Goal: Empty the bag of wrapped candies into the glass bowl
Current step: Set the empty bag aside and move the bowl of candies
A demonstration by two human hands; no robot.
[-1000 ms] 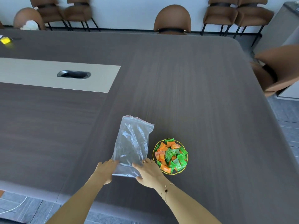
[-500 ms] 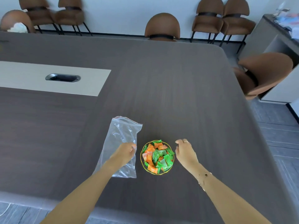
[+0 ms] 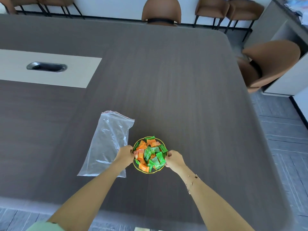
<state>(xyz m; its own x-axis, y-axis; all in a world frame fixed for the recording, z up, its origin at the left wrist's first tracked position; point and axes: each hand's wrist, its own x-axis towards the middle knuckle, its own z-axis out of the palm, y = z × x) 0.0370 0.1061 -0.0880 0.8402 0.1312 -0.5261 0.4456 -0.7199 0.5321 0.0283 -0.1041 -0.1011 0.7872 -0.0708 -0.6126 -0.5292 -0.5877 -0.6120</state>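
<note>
Candies [image 3: 150, 154], green and orange wrapped, are heaped in the glass bowl [image 3: 146, 171], filling it to the yellow-tinted rim. None is seen on the counter [image 3: 183, 90] or inside the bag [image 3: 106, 144].

Bowl is bracketed by both hands: left hand [image 3: 124, 155] is closed on the left rim, right hand [image 3: 174, 159] is closed on the right rim, fingers curled onto the edge from opposite sides. Bowl sits directly between the hands, slightly ahead of the wrists. Neither hand is nearer; the grip is symmetric. Whether the bowl is lifted or resting on the counter cannot be told.

Bag is laid flat on the counter just left of the bowl, clear plastic, apparently empty, zip end pointed away from the person, long axis running away and slightly right. Its near right corner is partly covered by the left forearm. It is not gripped by either hand.

Judgement: transfer looks done; what is left is probably only positioning the bowl. Any move of the bowl is governed by the two-sided rim grip, so it should be kept level, since the heap is high and top pieces could slide off.

Further out: a light inset panel [image 3: 50, 67] with a cable slot sits at far left, and brown chairs [image 3: 160, 10] are ranged round the counter.
</note>
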